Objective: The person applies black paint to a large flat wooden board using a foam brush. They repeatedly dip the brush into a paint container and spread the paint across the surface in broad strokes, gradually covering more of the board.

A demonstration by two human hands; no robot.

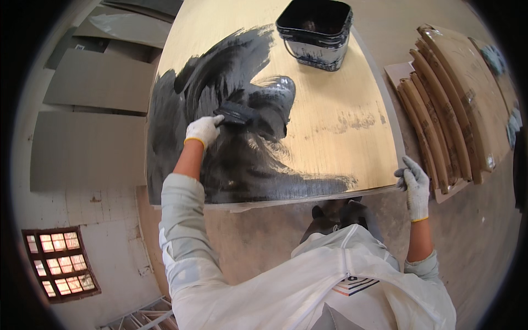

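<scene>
The left hand (202, 131), in a white knit glove, is closed around a wide black-bristled paint brush (237, 114) pressed to a large pale plywood board (341, 118), whose left and near parts are already coated in wet black paint (231, 165). The right hand (416, 184), gloved in grey, grips the board's near right corner, steadying it. The spreading step looks roughly half done; the bare right side needs more paint, likely from the square black plastic bucket (316, 33) standing at the far edge.
</scene>
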